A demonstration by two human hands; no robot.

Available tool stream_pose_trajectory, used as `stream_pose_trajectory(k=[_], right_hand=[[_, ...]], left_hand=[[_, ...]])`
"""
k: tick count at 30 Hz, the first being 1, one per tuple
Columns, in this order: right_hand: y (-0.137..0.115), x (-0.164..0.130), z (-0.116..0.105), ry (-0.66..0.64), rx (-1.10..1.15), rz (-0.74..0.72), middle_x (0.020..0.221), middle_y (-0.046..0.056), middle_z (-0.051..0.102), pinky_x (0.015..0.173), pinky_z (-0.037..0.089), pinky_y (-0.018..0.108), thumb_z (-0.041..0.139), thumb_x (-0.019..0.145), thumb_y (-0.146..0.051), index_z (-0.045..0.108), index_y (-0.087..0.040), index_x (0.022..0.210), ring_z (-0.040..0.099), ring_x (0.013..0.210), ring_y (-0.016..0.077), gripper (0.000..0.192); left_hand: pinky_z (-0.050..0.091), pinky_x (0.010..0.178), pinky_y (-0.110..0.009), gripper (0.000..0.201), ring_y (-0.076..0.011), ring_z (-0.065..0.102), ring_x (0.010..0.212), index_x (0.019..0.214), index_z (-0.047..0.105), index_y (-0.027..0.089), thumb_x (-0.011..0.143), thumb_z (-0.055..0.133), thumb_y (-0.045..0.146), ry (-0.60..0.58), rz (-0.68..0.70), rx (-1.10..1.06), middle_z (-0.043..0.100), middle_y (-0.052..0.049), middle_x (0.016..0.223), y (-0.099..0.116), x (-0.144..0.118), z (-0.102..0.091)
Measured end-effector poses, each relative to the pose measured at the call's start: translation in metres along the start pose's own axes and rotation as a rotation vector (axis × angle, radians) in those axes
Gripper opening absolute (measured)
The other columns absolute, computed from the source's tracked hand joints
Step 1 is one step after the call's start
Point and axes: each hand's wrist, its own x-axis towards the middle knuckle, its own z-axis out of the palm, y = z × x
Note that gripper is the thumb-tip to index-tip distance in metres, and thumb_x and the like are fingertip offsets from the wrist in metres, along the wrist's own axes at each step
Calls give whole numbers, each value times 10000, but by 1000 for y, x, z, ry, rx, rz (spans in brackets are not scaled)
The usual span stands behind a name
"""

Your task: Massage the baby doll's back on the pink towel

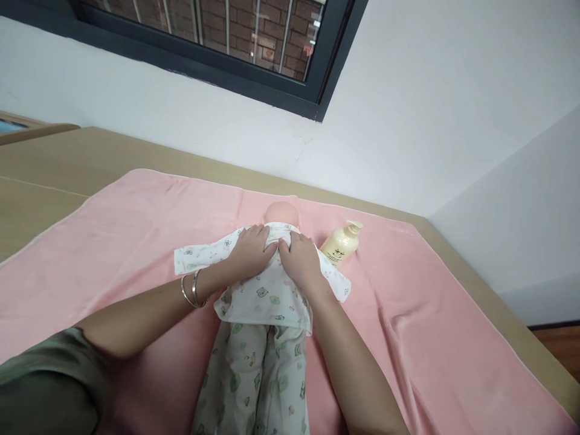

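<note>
A baby doll (281,212) lies on its back on a pink blanket (136,241), head toward the wall. It wears a white printed top (263,296) and matching trousers (254,380). My left hand (250,249) rests on the doll's chest at the collar, fingers curled on the fabric, with bangles on the wrist. My right hand (299,258) lies beside it on the other side of the collar, touching the top. Whether the fingers pinch the cloth is hard to tell.
A cream pump bottle (341,243) lies on the blanket just right of the doll's head. The blanket covers a tan surface (54,163) against a white wall, under a dark-framed window (235,54). The surface's right edge drops to a wooden floor (562,344).
</note>
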Motion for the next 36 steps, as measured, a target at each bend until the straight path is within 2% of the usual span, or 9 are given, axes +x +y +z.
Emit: stream_pose_trajectory(k=[6, 13, 16, 19, 21, 25, 29, 33, 36], right_hand=[[0, 0, -2, 13, -12, -1, 1311, 189, 657, 1076, 334, 394, 374, 1032, -353, 608, -75, 1290, 562, 1245, 300, 446], [6, 2, -2, -23, 16, -18, 1309, 194, 650, 1066, 352, 391, 415, 1010, -401, 595, -79, 1290, 564, 1236, 309, 463], [9, 3, -3, -30, -2, -41, 1291, 200, 651, 1068, 357, 404, 402, 1023, -412, 588, -68, 1284, 564, 1229, 314, 470], [6, 0, -5, -40, -62, -80, 1340, 209, 621, 1082, 356, 426, 374, 1046, -405, 546, -59, 1337, 545, 1254, 320, 484], [-2, -6, -6, -34, -129, -91, 1369, 216, 600, 1105, 346, 435, 354, 1054, -361, 528, -51, 1358, 527, 1280, 325, 468], [-24, -25, -6, -26, -243, -60, 1248, 236, 654, 1123, 349, 414, 343, 1033, -256, 602, -34, 1247, 557, 1243, 331, 402], [-28, -27, -6, -17, -214, -43, 1232, 233, 668, 1093, 381, 414, 332, 1032, -261, 626, -51, 1213, 563, 1248, 339, 404], [-7, -8, -8, -50, -63, -34, 1338, 213, 630, 1094, 369, 395, 346, 1021, -272, 621, -68, 1237, 532, 1304, 311, 404], [5, 3, -6, -56, 12, -32, 1403, 212, 592, 1118, 336, 401, 369, 1010, -306, 586, -54, 1302, 506, 1335, 300, 442]], left_hand=[[396, 1096, -528, 416, -340, 533, 1282, 1291, 529, 144, 989, 376, 386, 6, -12, 8, 621, -183, 1312, 3, -2, -2], [354, 1117, -600, 492, -405, 409, 1402, 1402, 442, 43, 1004, 295, 293, 58, 44, 145, 509, -277, 1436, 17, -21, 1], [352, 1121, -605, 497, -405, 419, 1390, 1397, 446, 26, 1002, 287, 283, 55, 65, 142, 517, -284, 1423, 18, -23, 0], [390, 1098, -571, 437, -383, 504, 1302, 1297, 525, 66, 985, 328, 299, 11, 62, 91, 584, -251, 1343, 12, -13, -6], [446, 1040, -528, 368, -358, 581, 1180, 1167, 582, 112, 975, 359, 333, -48, 35, 43, 651, -212, 1218, 8, -5, -13], [499, 944, -469, 279, -320, 639, 1026, 1005, 596, 175, 962, 383, 351, -107, -36, 4, 696, -162, 1049, 4, 7, -22], [477, 981, -487, 352, -341, 618, 1118, 1122, 601, 121, 974, 366, 338, -57, -28, 92, 677, -203, 1151, 9, -2, -17], [399, 1084, -546, 504, -395, 506, 1328, 1364, 498, 1, 999, 340, 311, 73, 49, 252, 568, -291, 1374, 22, -24, -3], [391, 1089, -566, 540, -417, 464, 1378, 1424, 459, -29, 992, 364, 279, 97, 77, 320, 515, -311, 1445, 27, -35, 2]])
